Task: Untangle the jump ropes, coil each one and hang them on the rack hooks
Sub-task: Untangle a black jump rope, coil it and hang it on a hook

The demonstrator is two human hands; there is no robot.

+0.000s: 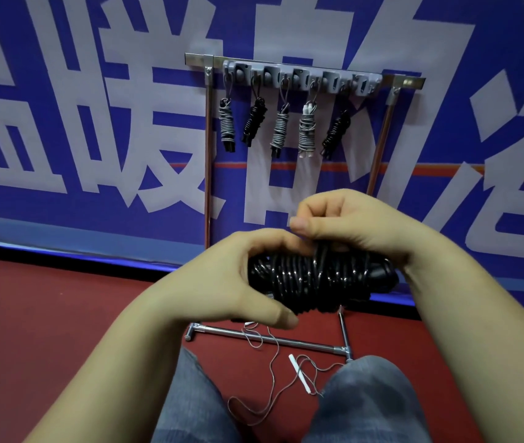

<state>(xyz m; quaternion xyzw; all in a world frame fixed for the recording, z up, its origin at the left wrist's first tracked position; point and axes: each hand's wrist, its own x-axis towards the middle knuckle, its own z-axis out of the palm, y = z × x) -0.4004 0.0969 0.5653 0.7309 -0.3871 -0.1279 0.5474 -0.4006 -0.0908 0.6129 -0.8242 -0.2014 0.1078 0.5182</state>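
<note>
While the left hand [241,276] cups the left end of a black coiled jump rope [318,276], its fingers curled round the bundle and the thumb underneath, the right hand [347,225] sits on the upper right of the same bundle, fingers bent and the thumb pressed toward the forefinger as if pinching a strand; what it pinches is hidden by the fingers. The bundle is held in mid-air between the two hands, above the person's knees and in front of the rack.

It looks like glossy plastic cord wound in tight turns round its own length, with a thicker, smooth handle end poking out at the right. I judge it light and springy: the cord is slick, so the outer turns may slide or unwind if the grip slackens, and the safest hold is round the middle of the windings, with the free loop kept pinched for the hook.

Beyond the hands, near the person's jeans, a thin pale rope [273,375] with a slim white handle [300,377] lies loose on the dark red floor, soft and limp, still uncoiled and draped across the rack's chromed base bar [286,339].

Farther off, the metal rack carries a grey plastic hook strip [302,76]. Five wound bundles hang from it: grey rope [226,123] at the left, then black rope [255,121], another grey one, a whitish one, and black again at the right. The hook at the far right looks free. Behind stands a blue banner [62,123] with big pale characters.
</note>
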